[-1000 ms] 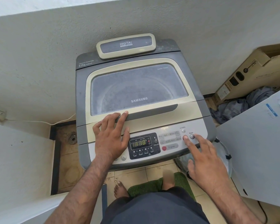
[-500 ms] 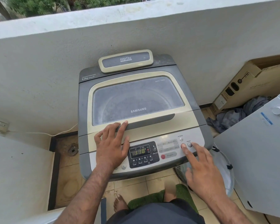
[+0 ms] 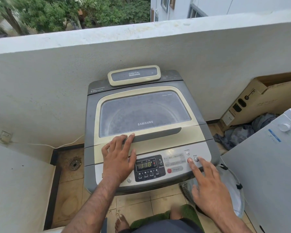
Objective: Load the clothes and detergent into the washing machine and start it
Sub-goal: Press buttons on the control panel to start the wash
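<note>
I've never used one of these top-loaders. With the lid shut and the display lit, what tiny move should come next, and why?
Probably press down with the right hand, whose index fingertip sits on a button just left of the Power button. The lid is closed under the left hand and the display reads 18:88, so only the start seems left. That button's label is hidden.

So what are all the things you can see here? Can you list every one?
washing machine: one, grey and cream, lid shut, against the wall
display: one, lit green digits, front panel
cardboard box: one, brown, far right by the wall
clothes: one dark pile, floor beside the box
white appliance: one, right edge
floor drain: one, metal, left of the machine
wall socket: one, white, left wall
green mat: one, under the feet
left hand: flat on the lid's front edge
right hand: forefinger on a panel button
</note>
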